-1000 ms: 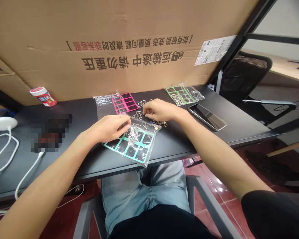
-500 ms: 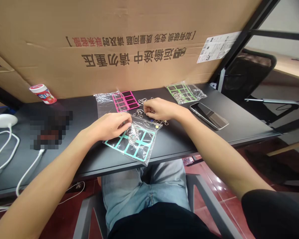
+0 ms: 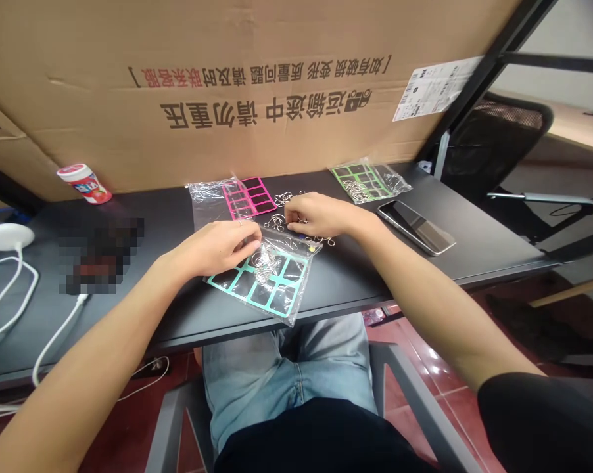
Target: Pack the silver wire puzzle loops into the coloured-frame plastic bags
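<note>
My left hand (image 3: 225, 248) is closed, thumb and fingers pinching the upper left edge of a clear plastic bag (image 3: 296, 299). Inside the bag lie a turquoise-framed grid card (image 3: 271, 303) and a cluster of metal wire pieces (image 3: 263, 263). My right hand (image 3: 312, 213) is curled downward over loose metal rings and wire pieces (image 3: 277, 222) behind the bag. Its fingertips are pressed together; whatever they grip is hidden. More loose metal rings (image 3: 326, 241) lie just below that hand. A small yellow dot (image 3: 311, 249) shows at the bag's upper right corner.
A pink grid card (image 3: 257, 197) partly under clear plastic lies behind my left hand. Back right are a green grid card in a bag (image 3: 358, 182) and a phone (image 3: 417, 226). A red-and-white bottle (image 3: 85, 184) and white cables (image 3: 54, 332) are left. Cardboard (image 3: 277, 151) walls the back.
The view has shifted very slightly. Both hands stay almost in place, the left on the bag and the right among the metal pieces.
</note>
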Motion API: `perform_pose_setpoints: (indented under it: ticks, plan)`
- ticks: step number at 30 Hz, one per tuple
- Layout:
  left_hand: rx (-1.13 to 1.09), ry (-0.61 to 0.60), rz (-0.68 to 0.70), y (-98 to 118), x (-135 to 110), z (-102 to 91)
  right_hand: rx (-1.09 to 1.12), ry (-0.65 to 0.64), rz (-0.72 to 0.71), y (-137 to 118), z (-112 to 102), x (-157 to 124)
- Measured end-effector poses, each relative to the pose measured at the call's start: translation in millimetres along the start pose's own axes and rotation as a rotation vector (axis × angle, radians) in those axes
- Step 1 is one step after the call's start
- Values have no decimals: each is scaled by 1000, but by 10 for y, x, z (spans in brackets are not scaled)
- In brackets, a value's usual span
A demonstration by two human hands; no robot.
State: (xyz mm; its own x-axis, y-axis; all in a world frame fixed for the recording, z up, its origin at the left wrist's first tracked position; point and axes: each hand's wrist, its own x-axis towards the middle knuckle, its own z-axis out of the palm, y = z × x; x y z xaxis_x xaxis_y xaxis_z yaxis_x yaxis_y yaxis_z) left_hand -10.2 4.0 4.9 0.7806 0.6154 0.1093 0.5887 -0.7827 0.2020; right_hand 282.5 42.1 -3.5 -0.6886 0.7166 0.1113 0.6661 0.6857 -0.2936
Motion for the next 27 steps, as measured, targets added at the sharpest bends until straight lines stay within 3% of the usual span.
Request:
perform_pose_setpoints:
  ticks: [27]
  plan:
    - [-26, -15, -19, -80, 26, 16, 7, -53, 0, -141, -38, -41]
